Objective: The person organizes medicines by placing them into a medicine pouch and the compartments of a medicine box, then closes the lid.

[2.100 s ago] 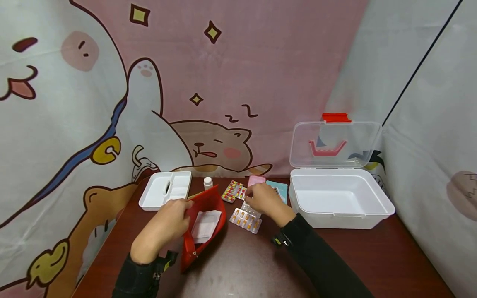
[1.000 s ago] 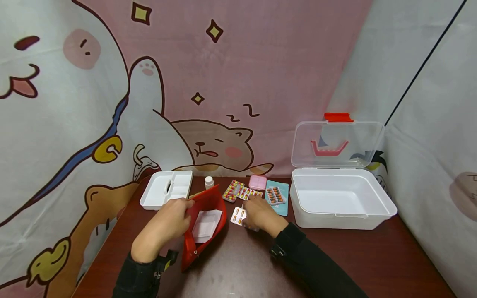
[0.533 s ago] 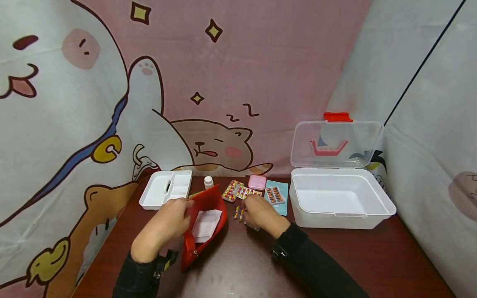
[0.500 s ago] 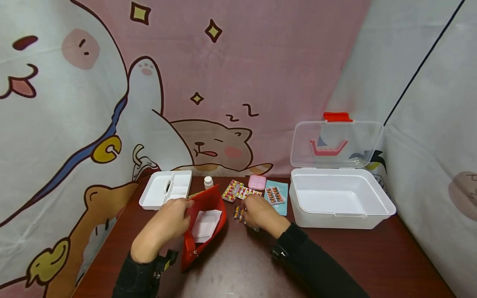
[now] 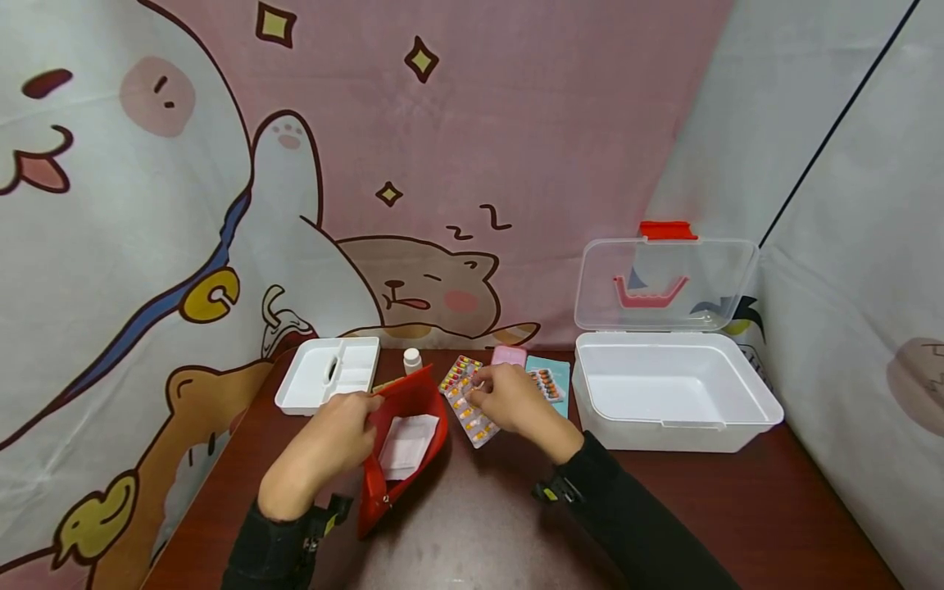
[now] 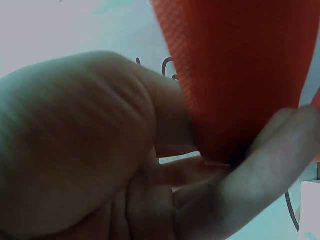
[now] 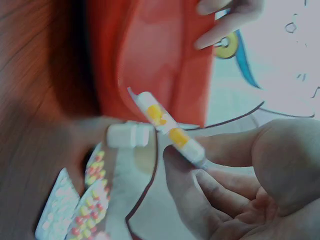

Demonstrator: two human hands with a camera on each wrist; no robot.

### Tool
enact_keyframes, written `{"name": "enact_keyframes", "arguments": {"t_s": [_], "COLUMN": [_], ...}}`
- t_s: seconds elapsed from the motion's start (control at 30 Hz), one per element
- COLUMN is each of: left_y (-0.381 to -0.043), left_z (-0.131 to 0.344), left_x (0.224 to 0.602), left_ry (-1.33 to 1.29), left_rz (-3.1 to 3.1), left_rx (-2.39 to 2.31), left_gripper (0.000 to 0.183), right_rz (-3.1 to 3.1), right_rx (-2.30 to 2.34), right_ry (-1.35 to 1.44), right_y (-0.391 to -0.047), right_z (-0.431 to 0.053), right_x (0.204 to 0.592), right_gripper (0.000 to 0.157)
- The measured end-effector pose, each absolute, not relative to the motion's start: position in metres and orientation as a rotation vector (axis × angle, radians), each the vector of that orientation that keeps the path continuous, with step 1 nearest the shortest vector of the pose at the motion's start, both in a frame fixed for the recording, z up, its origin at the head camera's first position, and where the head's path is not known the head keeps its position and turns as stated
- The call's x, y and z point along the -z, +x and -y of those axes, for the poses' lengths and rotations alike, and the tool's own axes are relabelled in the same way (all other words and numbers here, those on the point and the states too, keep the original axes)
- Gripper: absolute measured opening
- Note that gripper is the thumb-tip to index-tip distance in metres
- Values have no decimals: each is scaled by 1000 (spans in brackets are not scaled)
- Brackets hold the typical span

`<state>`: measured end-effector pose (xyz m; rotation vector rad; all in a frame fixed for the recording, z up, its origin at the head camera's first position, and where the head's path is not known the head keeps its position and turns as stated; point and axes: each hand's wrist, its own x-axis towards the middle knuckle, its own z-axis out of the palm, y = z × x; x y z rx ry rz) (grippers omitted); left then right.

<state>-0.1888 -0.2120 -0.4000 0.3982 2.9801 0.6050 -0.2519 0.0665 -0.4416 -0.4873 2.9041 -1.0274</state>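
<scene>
My left hand [image 5: 335, 434] grips the upper edge of an open red pouch [image 5: 428, 392], which stands on the table with white packets [image 5: 404, 447] inside. Close up in the left wrist view, the pouch's red fabric [image 6: 245, 70] runs between thumb and fingers. My right hand [image 5: 516, 401] pinches a blister pack [image 5: 475, 418] of yellow-orange capsules by its edge, to the right of the pouch. Seen nearly edge-on in the right wrist view, this blister pack [image 7: 167, 125] is held tilted between thumb and fingers, with the pouch [image 7: 155, 60] beyond it.
Behind the pouch stand a small white bottle [image 5: 412, 360] and a white compartment box [image 5: 295, 385]. Red-and-yellow capsule packs [image 5: 459, 373], a pink case [image 5: 509, 355] and a blue packet [image 5: 562, 378] lie near my right hand. A white bin [image 5: 678, 434] with raised lid stands at right.
My right hand moves down onto the yellow-orange capsule pack lying on the table, takes hold of it, and now has raised it. The left hand and pouch stay in place.
</scene>
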Motion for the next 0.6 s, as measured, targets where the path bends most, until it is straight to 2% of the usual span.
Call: {"name": "enact_keyframes", "arguments": {"t_s": [0.3,0.6], "left_y": [-190,-189], "left_z": [212,210], "left_x": [399,398], "left_ry": [417,375], "left_rz": [-2987,-2957], "left_rx": [-594,-625], "left_gripper": [28,33], "right_rz": [-2835,-2747], "right_rx": [1196,1223], "right_ry": [-403,-411], "right_y": [-240,-241], "right_z": [-51,-32], "right_x": [415,426], "right_gripper": [28,34]}}
